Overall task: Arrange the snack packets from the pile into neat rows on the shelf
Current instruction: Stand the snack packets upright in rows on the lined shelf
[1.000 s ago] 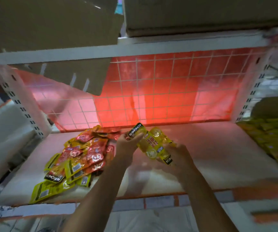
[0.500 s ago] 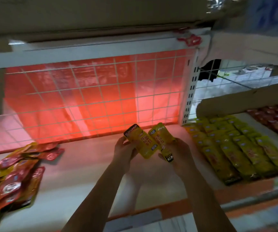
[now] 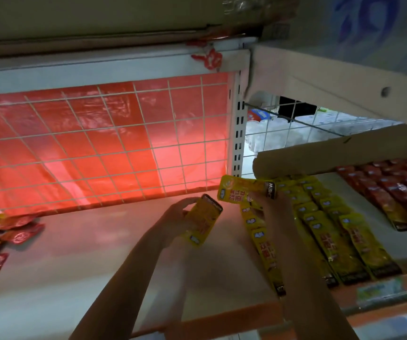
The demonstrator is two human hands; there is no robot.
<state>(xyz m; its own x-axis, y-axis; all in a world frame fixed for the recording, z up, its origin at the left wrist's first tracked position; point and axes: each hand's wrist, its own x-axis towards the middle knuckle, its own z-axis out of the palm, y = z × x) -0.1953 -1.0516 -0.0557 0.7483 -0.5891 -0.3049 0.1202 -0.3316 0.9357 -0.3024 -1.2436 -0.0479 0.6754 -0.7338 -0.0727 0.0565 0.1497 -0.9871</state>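
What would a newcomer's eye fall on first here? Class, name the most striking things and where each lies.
The glowing red sheet behind the wire grid fills the back of the shelf. In front, the left hand grips a yellow packet and the right hand holds a second packet by the neat yellow rows at right. A loose red pile lies at far left.

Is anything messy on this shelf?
Yes. The red packets at the left lie in a jumbled heap, unlike the neat yellow rows at the right. The right hand holds one yellow packet crosswise over them.
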